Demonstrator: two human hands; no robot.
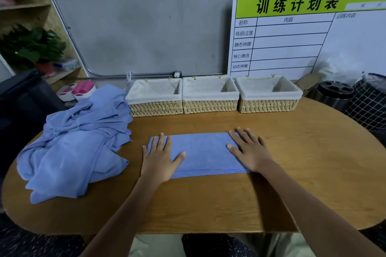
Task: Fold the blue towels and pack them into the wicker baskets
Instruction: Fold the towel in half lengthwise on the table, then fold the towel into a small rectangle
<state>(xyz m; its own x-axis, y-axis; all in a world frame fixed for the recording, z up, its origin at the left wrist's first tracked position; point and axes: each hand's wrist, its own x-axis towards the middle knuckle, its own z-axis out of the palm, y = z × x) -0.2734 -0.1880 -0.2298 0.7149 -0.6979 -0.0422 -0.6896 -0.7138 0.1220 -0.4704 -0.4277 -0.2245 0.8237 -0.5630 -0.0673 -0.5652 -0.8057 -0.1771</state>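
Head view: a folded blue towel (200,153) is pressed flat on the wooden table (292,173) by the left hand (159,159) and right hand (250,152), fingers straight, at opposite ends. A towel pile (77,144) is seen left; three wicker baskets (211,95) are lined up beyond.

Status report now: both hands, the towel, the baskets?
Left hand and right hand flat on folded towel. Three baskets empty. Towel pile waits left. Path clear.
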